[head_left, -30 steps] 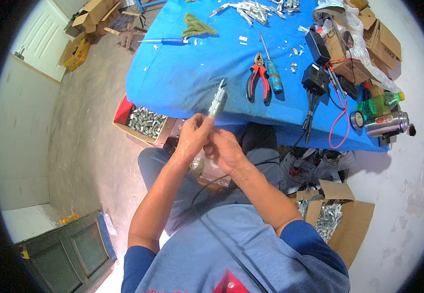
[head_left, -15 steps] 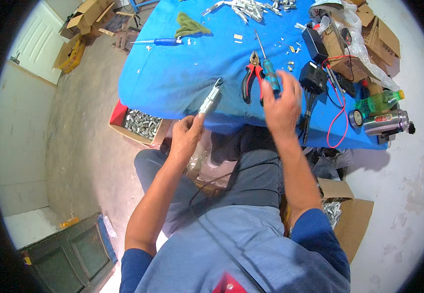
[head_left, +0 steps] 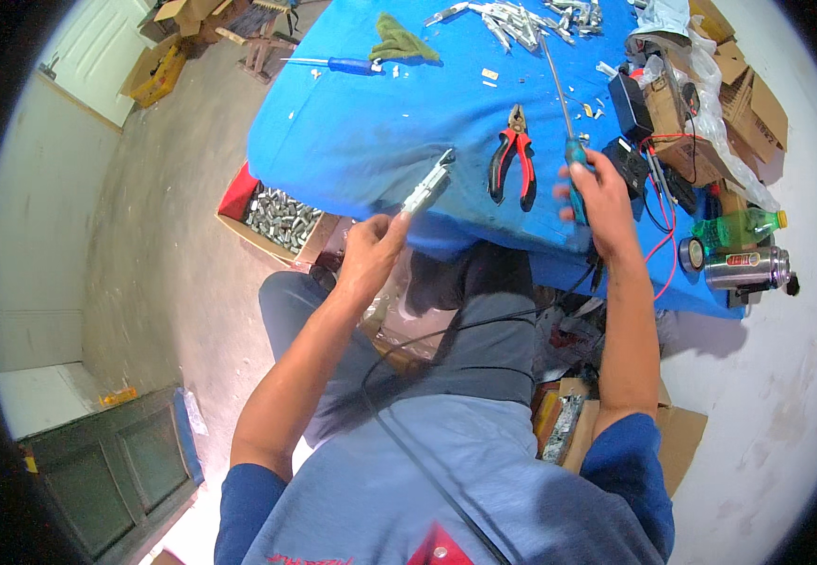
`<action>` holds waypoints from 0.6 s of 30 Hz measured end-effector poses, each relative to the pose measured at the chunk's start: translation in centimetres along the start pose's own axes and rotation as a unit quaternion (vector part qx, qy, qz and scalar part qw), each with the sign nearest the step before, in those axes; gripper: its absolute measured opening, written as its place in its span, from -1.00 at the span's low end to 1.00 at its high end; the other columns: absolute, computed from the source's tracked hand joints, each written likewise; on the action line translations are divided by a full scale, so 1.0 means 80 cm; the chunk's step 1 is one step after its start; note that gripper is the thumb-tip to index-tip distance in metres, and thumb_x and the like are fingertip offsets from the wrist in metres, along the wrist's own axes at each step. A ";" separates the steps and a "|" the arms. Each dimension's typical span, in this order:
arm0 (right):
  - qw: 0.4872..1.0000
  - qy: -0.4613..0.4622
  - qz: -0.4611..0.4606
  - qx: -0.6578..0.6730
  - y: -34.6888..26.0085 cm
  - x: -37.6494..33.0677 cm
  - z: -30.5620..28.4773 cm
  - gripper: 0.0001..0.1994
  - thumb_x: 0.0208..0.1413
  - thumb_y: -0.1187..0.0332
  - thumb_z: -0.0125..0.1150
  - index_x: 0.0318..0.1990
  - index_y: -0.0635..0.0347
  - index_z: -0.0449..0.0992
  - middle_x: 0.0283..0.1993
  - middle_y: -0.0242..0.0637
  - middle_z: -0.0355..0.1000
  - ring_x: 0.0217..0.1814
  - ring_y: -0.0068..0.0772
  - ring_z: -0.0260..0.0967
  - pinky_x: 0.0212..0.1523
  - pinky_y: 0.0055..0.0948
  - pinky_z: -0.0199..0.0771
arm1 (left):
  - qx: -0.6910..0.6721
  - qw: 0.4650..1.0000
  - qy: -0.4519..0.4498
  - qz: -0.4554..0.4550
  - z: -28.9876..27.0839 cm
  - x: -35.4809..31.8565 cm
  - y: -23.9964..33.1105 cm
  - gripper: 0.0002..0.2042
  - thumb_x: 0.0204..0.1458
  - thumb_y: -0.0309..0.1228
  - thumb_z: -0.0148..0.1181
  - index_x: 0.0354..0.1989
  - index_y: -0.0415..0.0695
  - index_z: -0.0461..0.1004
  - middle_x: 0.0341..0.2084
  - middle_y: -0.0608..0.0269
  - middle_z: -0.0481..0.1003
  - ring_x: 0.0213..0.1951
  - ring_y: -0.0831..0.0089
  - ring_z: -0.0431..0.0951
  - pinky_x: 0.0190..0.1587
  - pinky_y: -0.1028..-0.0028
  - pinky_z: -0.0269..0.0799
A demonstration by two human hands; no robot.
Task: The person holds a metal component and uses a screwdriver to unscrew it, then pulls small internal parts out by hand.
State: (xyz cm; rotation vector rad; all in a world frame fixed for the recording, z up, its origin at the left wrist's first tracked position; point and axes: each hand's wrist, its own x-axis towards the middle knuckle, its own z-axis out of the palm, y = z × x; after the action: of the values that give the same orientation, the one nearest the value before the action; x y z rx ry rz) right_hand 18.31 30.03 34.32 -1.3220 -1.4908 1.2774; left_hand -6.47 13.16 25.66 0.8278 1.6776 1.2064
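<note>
1. My left hand (head_left: 371,250) pinches the metal connector (head_left: 429,184), long axis tilted up-right over the desk (head_left: 380,132) edge.
2. My right hand (head_left: 599,188) grips the screwdriver (head_left: 564,113) (shaft pointing away), right of the pliers (head_left: 514,155).

Open blue table (head_left: 380,141) lies between the hands; red pliers (head_left: 512,155) block the middle, boxes (head_left: 710,122) crowd the right.

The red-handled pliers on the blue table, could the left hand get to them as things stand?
Probably not without letting go first. The left hand holds a slim metal part, so its fingers are occupied. The way itself looks free: the pliers lie on bare blue table just right of that part, with nothing between.
</note>
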 end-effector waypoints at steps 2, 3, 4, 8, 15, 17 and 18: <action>0.993 -0.110 0.034 -0.024 -0.010 -0.040 -0.026 -0.64 0.24 0.23 0.13 0.09 0.23 0.48 -0.31 -0.25 0.52 -0.36 -0.62 0.44 -0.53 -0.63 0.37 | -0.013 1.000 0.008 0.003 0.002 0.001 -0.004 -0.54 0.21 -0.01 0.14 -0.52 -0.19 0.42 -0.65 0.42 0.33 -0.58 0.68 0.24 -0.49 0.59 0.13; 0.988 -0.126 0.040 -0.080 -0.019 -0.061 -0.032 -0.63 0.24 0.23 0.14 0.09 0.26 0.48 -0.29 -0.25 0.52 -0.31 -0.59 0.44 -0.45 -0.58 0.42 | -0.019 1.000 0.005 0.005 0.002 0.000 -0.005 -0.54 0.21 -0.01 0.14 -0.51 -0.19 0.42 -0.65 0.42 0.33 -0.58 0.68 0.24 -0.49 0.59 0.14; 0.979 -0.142 0.045 -0.136 -0.025 -0.078 -0.038 -0.62 0.23 0.23 0.16 0.09 0.29 0.49 -0.27 -0.26 0.51 -0.27 -0.56 0.45 -0.38 -0.54 0.46 | -0.026 1.000 0.002 0.008 0.002 0.000 -0.005 -0.54 0.21 -0.01 0.14 -0.51 -0.20 0.42 -0.64 0.42 0.34 -0.58 0.68 0.25 -0.49 0.59 0.14; 0.965 -0.172 -0.059 -0.190 -0.005 -0.123 -0.059 -0.63 0.21 0.27 0.21 0.09 0.29 0.50 -0.26 -0.29 0.51 -0.18 -0.45 0.46 -0.15 -0.46 0.46 | -0.042 0.999 -0.004 -0.007 0.005 -0.001 -0.002 -0.54 0.21 -0.01 0.14 -0.50 -0.21 0.44 -0.63 0.41 0.35 -0.57 0.68 0.25 -0.50 0.60 0.14; 0.934 -0.183 -0.160 -0.261 -0.020 -0.142 -0.048 -0.63 0.02 0.43 0.34 0.03 0.22 0.55 -0.23 -0.15 0.52 -0.21 -0.28 0.49 -0.15 -0.41 0.43 | -0.020 1.000 0.006 0.018 0.004 0.004 -0.010 -0.49 0.20 -0.01 0.13 -0.58 -0.25 0.41 -0.66 0.38 0.35 -0.56 0.61 0.26 -0.52 0.46 0.18; 0.926 -0.189 -0.188 -0.269 -0.020 -0.140 -0.045 -0.64 0.01 0.44 0.35 0.02 0.21 0.56 -0.24 -0.15 0.52 -0.22 -0.24 0.49 -0.15 -0.41 0.44 | -0.020 1.000 0.010 0.013 0.004 0.002 -0.007 -0.49 0.19 -0.01 0.13 -0.58 -0.26 0.41 -0.66 0.38 0.35 -0.56 0.61 0.26 -0.52 0.46 0.18; 0.920 -0.183 -0.203 -0.280 -0.020 -0.139 -0.042 -0.65 0.00 0.45 0.34 0.01 0.19 0.57 -0.24 -0.16 0.51 -0.22 -0.21 0.49 -0.16 -0.40 0.45 | -0.023 1.000 0.011 0.014 0.005 0.001 -0.005 -0.49 0.19 0.00 0.13 -0.58 -0.26 0.41 -0.67 0.38 0.35 -0.56 0.61 0.26 -0.52 0.46 0.18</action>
State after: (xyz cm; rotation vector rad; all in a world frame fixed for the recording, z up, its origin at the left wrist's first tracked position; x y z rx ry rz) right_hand 23.19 19.84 37.43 -1.0405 -2.3807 0.8821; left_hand -6.16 13.23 25.21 0.8153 1.6553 1.2728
